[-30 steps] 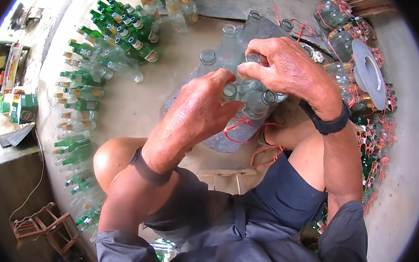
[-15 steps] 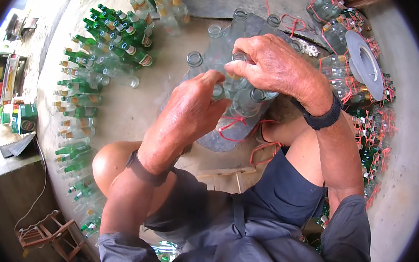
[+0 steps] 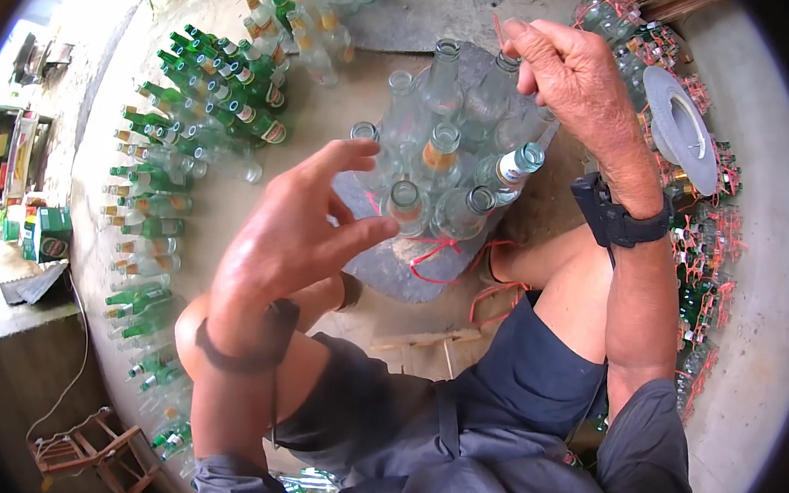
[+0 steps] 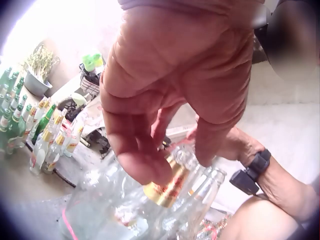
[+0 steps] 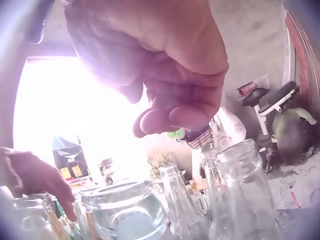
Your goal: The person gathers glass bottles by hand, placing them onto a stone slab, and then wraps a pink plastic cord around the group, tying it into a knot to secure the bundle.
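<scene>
Clear glass bottles (image 3: 443, 93) stand clustered on a grey slab (image 3: 411, 276), with red string (image 3: 448, 243) low at their near side. A gold-necked bottle (image 3: 441, 153) is among them; to its right, a white-labelled one (image 3: 515, 166) tilts outward. My left hand (image 3: 290, 224) is at the cluster's left, thumb and fingers spread, holding nothing visible. In the left wrist view the left hand (image 4: 175, 75) hangs over the gold neck label (image 4: 167, 187). Over the back right bottles is my right hand (image 3: 578, 89); in the right wrist view this hand (image 5: 155, 60) has loosely curled fingers, a gap beside the thumb, nothing visible held.
Green bottles (image 3: 227, 76) and clear ones line the floor at left. String-tied bottles (image 3: 708, 262) run along the right, a grey hat-like object (image 3: 680, 130) over some. My bent legs (image 3: 568, 279) flank the near side. A small wooden stool (image 3: 91, 454) is at lower left.
Both hands have come off the middle bottles and parted: the left down and left with its fingers spreading, the right up and right. More of the cluster and the tilted white-labelled bottle now show.
</scene>
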A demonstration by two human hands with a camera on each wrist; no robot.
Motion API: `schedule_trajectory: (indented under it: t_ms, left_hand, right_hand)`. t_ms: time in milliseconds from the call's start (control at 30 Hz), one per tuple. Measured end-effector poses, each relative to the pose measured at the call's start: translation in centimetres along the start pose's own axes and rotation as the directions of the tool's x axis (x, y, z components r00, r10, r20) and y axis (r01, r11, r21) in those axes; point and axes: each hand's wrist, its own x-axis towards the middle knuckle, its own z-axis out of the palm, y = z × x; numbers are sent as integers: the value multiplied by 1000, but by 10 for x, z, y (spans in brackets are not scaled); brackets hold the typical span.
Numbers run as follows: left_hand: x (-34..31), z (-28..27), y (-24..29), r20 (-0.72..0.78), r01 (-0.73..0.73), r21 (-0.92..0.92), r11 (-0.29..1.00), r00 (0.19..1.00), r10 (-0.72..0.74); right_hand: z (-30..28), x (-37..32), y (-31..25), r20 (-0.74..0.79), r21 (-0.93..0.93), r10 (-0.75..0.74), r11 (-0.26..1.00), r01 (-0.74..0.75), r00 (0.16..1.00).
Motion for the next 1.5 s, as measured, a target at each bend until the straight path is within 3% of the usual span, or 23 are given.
schedule_trajectory:
  t_ms: [33, 67, 100, 167, 233, 300, 367, 500, 600, 700, 867, 967, 1067, 1167, 1300, 1500]
  left_hand:
    - [-2, -9, 2, 17, -47, -21, 999, 999, 47]
    - [-7, -23, 10, 97, 85, 49, 995, 991, -89]
    - [-11, -30, 11, 97, 90, 50, 995, 991, -94]
    - [-17, -41, 12, 87, 24, -80, 997, 996, -17]
    - [-24, -54, 18, 62, 46, -87, 995, 997, -41]
    - [-31, -70, 20, 16, 4, -273, 962, 1000, 0]
    - [-34, -87, 39, -59, 23, -199, 980, 998, -36]
    - [-44, -133, 27, -227, 22, -8, 1000, 974, -23]
    - [-29, -171, -17, -292, 168, 25, 985, 944, -153]
    - [-6, -189, -105, -376, 386, 101, 917, 868, -324]
    - [17, -198, -268, -544, 537, 263, 801, 769, -336]
    - [25, -185, -304, -574, 599, 491, 632, 769, -283]
    - [42, -171, -332, -595, 597, 539, 594, 769, -233]
    - [60, -164, -341, -579, 641, 552, 533, 755, -309]
    - [71, -162, -370, -534, 647, 523, 555, 756, -379]
    - [62, -148, -376, -576, 598, 569, 564, 780, -245]
  right_hand:
    - [-2, 2, 2, -4, 0, -2, 1000, 2, 1000]
    - [-4, 2, 5, -25, 5, -3, 1000, 3, 1000]
    - [-4, 2, 6, -42, 12, -3, 1000, 3, 999]
    - [-5, 1, 5, -39, -9, 2, 1000, -2, 999]
    - [-4, 1, 2, -26, -17, -3, 1000, 2, 1000]
    - [-2, 1, 2, 15, -46, 11, 999, -10, 1000]
    - [2, -2, -4, 19, 19, -1, 1000, 0, 1000]
    - [1, -5, -8, 8, 25, 39, 999, -39, 999]
    - [-1, -6, -11, 15, -6, 67, 998, -67, 998]
    - [-1, -5, -12, 25, -13, 78, 997, -78, 997]
    - [-2, -8, -17, 25, -103, 170, 981, -166, 985]
    - [0, -8, -5, 26, -113, 177, 978, -173, 984]
    - [-5, -10, -2, 19, -171, 245, 956, -238, 969]
    - [0, -16, -1, -37, -166, 262, 950, -264, 964]
    - [-1, -18, -9, -11, -199, 282, 940, -278, 959]
    - [8, -20, -12, -31, -147, 236, 960, -238, 971]
